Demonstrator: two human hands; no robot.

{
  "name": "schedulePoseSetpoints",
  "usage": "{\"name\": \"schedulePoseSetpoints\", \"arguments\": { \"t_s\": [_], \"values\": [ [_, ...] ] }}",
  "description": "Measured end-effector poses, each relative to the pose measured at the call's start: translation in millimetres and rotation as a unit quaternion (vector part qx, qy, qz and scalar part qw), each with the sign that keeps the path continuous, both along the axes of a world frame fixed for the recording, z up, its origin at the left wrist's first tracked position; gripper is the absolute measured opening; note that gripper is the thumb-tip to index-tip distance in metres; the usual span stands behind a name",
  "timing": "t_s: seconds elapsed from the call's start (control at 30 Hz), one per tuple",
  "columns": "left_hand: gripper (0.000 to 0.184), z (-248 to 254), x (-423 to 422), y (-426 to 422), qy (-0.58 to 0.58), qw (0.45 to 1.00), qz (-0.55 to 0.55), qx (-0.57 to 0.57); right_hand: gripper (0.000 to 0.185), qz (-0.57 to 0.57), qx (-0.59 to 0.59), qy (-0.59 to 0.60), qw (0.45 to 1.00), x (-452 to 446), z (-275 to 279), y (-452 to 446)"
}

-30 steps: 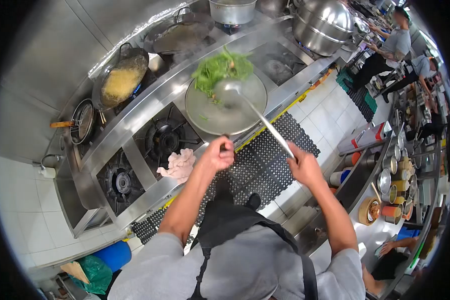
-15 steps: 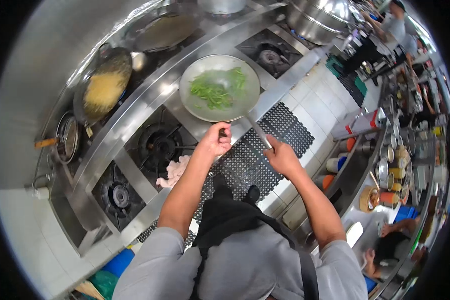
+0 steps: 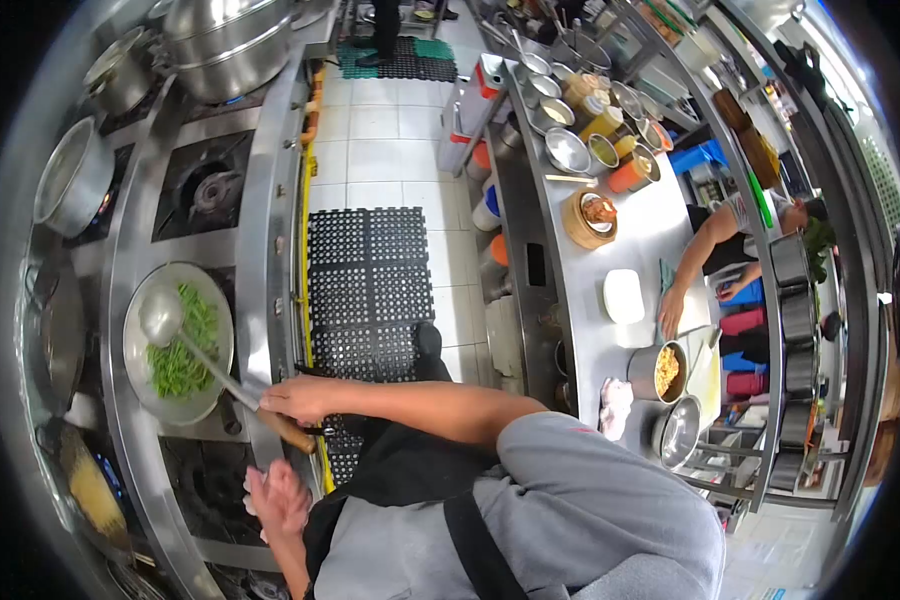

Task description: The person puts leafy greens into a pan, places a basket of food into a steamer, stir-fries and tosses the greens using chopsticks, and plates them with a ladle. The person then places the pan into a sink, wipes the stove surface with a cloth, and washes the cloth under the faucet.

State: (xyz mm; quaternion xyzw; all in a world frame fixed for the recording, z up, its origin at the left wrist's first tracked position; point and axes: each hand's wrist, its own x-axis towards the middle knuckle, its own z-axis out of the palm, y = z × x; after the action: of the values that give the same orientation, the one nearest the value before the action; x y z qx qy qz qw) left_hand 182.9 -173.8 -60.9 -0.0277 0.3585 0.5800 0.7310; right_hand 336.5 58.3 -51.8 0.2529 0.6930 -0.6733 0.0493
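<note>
My right hand (image 3: 300,398) is closed around the handle of a long ladle (image 3: 161,315), near its wooden end. The ladle's round metal bowl hangs over a wok (image 3: 135,365) that holds cut green vegetables (image 3: 185,370). A short dark handle on the wok's near side points toward me. My left hand (image 3: 282,498) is blurred, low by the stove's front edge. It is at a pale pinkish cloth (image 3: 253,490); whether the fingers grip the cloth cannot be made out.
Burners (image 3: 210,190) flank the wok. A pot (image 3: 75,175), a large steamer (image 3: 225,45) and a pan of yellowish food (image 3: 95,490) stand along the stove. A counter (image 3: 580,280) with bowls and bottles runs opposite, where a co-worker's hand (image 3: 673,310) rests.
My view has turned right, bringing the counter and co-worker closer into sight. The ladle bowl now shows raised above the greens. My left hand has left the wok's near rim for the cloth.
</note>
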Motion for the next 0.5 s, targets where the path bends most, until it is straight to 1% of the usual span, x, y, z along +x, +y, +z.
{"name": "schedulePoseSetpoints", "arguments": {
  "t_s": [0.03,0.1,0.13,0.17,0.2,0.23,0.27,0.3,0.33,0.37,0.4,0.43,0.47,0.5],
  "values": [
    [0.065,19,3,-1,0.041,0.999,-0.013,0.014,0.056,-0.04,0.09,0.008,0.995,25,-7,12],
    [0.067,52,6,11,0.115,0.991,-0.026,0.065,0.055,-0.113,0.268,0.02,0.957,76,-30,38],
    [0.069,68,8,16,0.152,0.984,-0.029,0.089,0.052,-0.147,0.203,-0.05,0.967,121,12,68],
    [0.071,88,15,30,0.181,0.975,-0.054,0.113,0.049,-0.214,0.169,-0.129,0.953,165,43,94],
    [0.073,107,22,45,0.21,0.965,-0.076,0.138,0.042,-0.327,0.213,-0.108,0.914,217,17,115],
    [0.075,121,29,59,0.212,0.962,-0.093,0.143,0.034,-0.458,0.226,-0.04,0.859,283,-16,139],
    [0.076,129,39,77,0.215,0.959,-0.112,0.149,0.03,-0.509,0.373,-0.214,0.745,330,41,152],
    [0.078,132,51,95,0.252,0.95,-0.124,0.137,0.028,-0.569,0.42,-0.197,0.679,397,28,171],
    [0.079,136,66,114,0.29,0.939,-0.138,0.124,0.03,-0.543,0.525,-0.304,0.581,485,-1,184],
    [0.081,140,79,133,0.327,0.926,-0.151,0.11,0.025,-0.669,0.431,-0.308,0.522,526,14,194],
    [0.085,147,90,153,0.333,0.92,-0.196,0.07,0.026,-0.653,0.46,-0.418,0.434,575,-2,195],
    [0.086,145,100,173,0.362,0.903,-0.221,0.064,0.028,-0.661,0.43,-0.463,0.404,612,-15,192],
    [0.084,140,112,195,0.339,0.906,-0.239,0.085,0.029,-0.709,0.275,-0.422,0.494,641,-25,194],
    [0.083,135,122,219,0.317,0.907,-0.254,0.107,0.031,-0.728,0.106,-0.397,0.549,669,-35,195]
  ]
}}
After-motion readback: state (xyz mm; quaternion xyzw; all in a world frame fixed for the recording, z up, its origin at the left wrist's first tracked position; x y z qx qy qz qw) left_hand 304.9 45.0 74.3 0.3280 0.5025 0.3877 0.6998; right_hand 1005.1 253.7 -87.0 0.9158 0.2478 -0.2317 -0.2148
